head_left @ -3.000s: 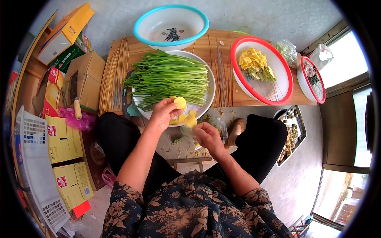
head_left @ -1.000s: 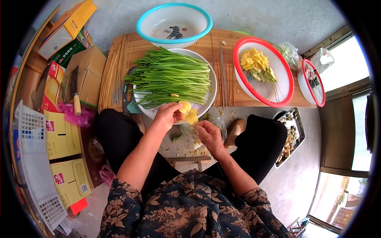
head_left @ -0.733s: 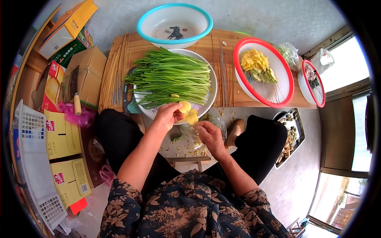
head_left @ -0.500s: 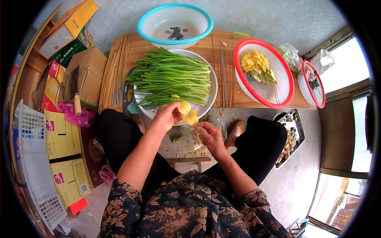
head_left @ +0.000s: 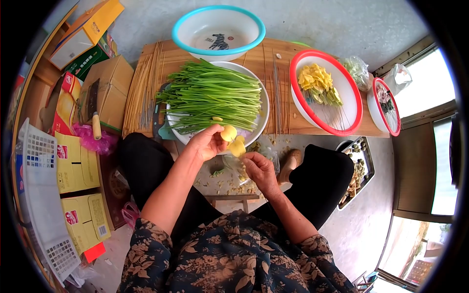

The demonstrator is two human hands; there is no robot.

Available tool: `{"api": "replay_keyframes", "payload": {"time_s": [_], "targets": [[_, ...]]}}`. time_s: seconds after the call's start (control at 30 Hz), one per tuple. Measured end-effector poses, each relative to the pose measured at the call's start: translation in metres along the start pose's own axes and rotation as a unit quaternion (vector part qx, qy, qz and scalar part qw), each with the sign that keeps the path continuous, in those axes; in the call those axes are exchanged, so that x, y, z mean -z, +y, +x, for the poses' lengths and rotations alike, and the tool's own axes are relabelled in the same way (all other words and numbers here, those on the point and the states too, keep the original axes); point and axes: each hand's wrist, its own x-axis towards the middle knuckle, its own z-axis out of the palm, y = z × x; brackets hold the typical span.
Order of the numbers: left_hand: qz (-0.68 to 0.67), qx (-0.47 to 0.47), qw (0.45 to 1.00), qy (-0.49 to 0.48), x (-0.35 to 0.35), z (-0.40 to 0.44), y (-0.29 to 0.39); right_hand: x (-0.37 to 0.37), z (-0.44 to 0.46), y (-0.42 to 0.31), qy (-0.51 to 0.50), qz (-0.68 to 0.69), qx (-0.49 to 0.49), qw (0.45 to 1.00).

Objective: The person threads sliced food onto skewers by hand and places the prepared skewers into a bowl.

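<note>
My left hand [head_left: 207, 143] pinches a round yellow slice [head_left: 228, 133] at the near edge of a white plate [head_left: 264, 105]. Beside it, my right hand [head_left: 260, 168] is closed just below more yellow slices [head_left: 237, 146]; a skewer at its fingertips is too thin to make out clearly. Long green stalks [head_left: 212, 95] are heaped on the plate, and one small yellow slice [head_left: 217, 118] lies on their near side. Yellow slices on skewers [head_left: 316, 78] rest in the red-rimmed basin [head_left: 345, 115] at the right.
Bamboo skewers [head_left: 142, 93] lie on the wooden table's left, metal ones [head_left: 277, 97] right of the plate. Behind stands a blue-rimmed basin [head_left: 218, 29]. A smaller red-rimmed basin [head_left: 378, 112] is far right. A tray [head_left: 364, 166] sits on the floor; a knife [head_left: 95, 110] leans against boxes at left.
Since the earliest frame, both hands have come closer together, with the left-hand slice now nearer the slices by my right hand. The view has shifted slightly.
</note>
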Motion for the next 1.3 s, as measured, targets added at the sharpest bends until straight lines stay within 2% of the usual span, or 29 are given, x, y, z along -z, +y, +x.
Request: {"api": "replay_keyframes", "payload": {"time_s": [0.1,0.17,0.23,0.57,0.67,0.73,0.83,1.1,1.3], "targets": [[0.000,0.006,1.000,-0.005,-0.001,-0.001,0.000,-0.002,0.000,0.001,0.012,-0.011,0.013,1.000],[-0.001,0.007,1.000,-0.007,-0.003,-0.002,-0.001,-0.001,0.000,-0.002,0.011,0.017,-0.016,1.000],[-0.002,0.009,1.000,0.014,-0.005,-0.003,-0.001,0.000,0.001,-0.003,0.008,0.025,-0.020,0.999],[0.042,-0.008,0.999,-0.003,-0.010,-0.008,-0.011,-0.001,0.005,-0.002,0.016,0.033,-0.036,0.999],[0.054,-0.055,0.996,-0.036,-0.010,-0.008,-0.013,-0.001,0.007,-0.004,0.020,0.029,-0.055,0.998],[0.087,-0.112,0.990,0.006,-0.006,-0.003,-0.015,-0.002,0.006,-0.007,0.021,-0.003,-0.067,0.998],[0.115,-0.141,0.983,0.021,0.003,0.006,-0.012,-0.001,0.005,-0.006,0.019,-0.039,-0.062,0.997],[0.099,-0.118,0.988,0.008,0.000,0.003,-0.013,0.000,0.006,0.003,0.018,-0.006,-0.034,0.999],[0.104,-0.099,0.989,-0.026,-0.001,-0.001,-0.013,0.002,0.003,-0.006,0.004,0.035,-0.068,0.997]]}}
